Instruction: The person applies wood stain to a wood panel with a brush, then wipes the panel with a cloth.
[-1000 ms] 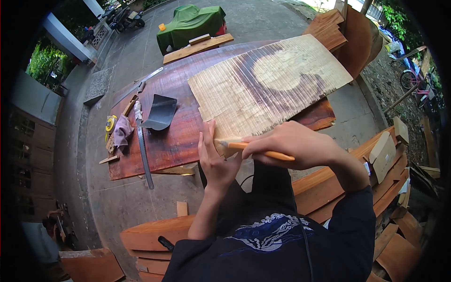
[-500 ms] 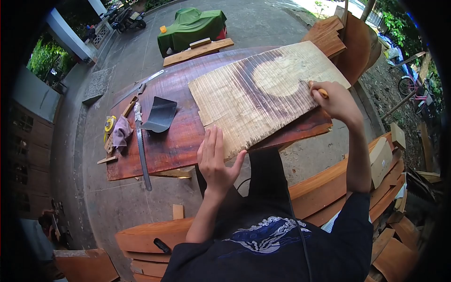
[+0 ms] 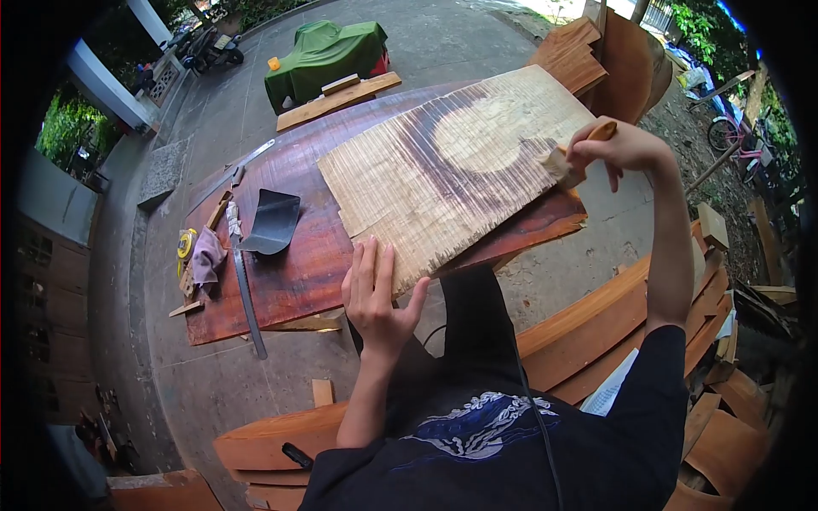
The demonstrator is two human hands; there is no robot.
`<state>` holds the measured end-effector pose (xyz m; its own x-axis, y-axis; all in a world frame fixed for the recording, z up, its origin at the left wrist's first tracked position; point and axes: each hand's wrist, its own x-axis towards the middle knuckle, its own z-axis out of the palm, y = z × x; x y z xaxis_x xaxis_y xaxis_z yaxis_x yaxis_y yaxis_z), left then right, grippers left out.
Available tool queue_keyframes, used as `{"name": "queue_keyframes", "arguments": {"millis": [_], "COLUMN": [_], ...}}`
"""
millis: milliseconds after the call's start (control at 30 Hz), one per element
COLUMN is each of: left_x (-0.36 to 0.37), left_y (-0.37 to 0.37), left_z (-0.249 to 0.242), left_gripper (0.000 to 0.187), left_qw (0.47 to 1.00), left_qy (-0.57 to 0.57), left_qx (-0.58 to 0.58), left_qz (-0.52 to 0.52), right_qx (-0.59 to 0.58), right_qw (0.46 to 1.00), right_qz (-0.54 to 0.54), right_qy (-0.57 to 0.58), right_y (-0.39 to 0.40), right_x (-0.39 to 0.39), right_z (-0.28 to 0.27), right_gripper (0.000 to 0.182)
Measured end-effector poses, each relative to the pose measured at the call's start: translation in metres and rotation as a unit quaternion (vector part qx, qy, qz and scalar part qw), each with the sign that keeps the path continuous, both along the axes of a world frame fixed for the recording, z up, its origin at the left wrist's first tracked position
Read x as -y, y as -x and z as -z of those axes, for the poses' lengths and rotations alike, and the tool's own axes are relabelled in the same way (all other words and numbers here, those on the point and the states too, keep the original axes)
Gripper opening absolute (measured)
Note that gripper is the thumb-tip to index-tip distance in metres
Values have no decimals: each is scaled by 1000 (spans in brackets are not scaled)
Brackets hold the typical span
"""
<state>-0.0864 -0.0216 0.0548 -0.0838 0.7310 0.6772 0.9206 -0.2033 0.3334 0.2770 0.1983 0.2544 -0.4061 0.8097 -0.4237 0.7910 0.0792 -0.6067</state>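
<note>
A pale, striped wooden board [image 3: 392, 183] with a dark stain round a light oval lies on a larger reddish wooden slab [image 3: 294, 294]. My left hand [image 3: 377, 298] rests on the board's near left corner, fingers stretched out and thumb spread. At the board's right edge, my right hand [image 3: 626, 146] is closed round a brush [image 3: 558, 166] with an orange-brown handle. Its wide, pale bristles overlap the edge of the board. To the left on the slab lie a bent black sheet [image 3: 273, 223] and a hand saw [image 3: 244, 289].
A purple cloth [image 3: 207, 255] and a yellow tape measure [image 3: 186, 244] sit at the slab's left end. Long curved timber pieces [image 3: 588, 319] are stacked close before me and to my right. Beyond the slab stands something under a green cover [image 3: 328, 60].
My right hand has swung the brush outward to the board's right edge, and the bristles now show. My left hand stays on the board's corner. The whole view has shifted slightly.
</note>
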Motion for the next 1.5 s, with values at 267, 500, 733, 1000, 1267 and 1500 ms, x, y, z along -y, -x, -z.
{"name": "queue_keyframes", "arguments": {"millis": [267, 500, 733, 1000, 1267, 1500], "left_x": [3, -1, 1, -1, 1, 1], "left_y": [1, 0, 0, -2, 0, -3], "left_z": [1, -1, -1, -4, -2, -1], "left_gripper": [63, 63, 63, 63, 64, 64], "left_qw": [1000, 1000, 1000, 1000, 1000, 1000], "left_qy": [3, -10, -7, -17, -20, -24], "left_qx": [-5, 5, 7, 14, 8, 11], "left_qz": [2, 7, 7, 5, 7, 3], "right_qx": [-14, 18, 130, 132, -39, -118], "right_qw": [999, 998, 986, 979, 986, 944], "right_qz": [47, 55, 34, 42, -140, -294], "right_qy": [-17, -2, -98, -148, -86, -87], "right_y": [-50, -32, -19, 53, 178, 280], "right_x": [-66, -78, -120, -117, -97, -32], "right_z": [4, 8, 34, 18, 20, 22], "right_gripper": [21, 21, 20, 31, 27, 30]}}
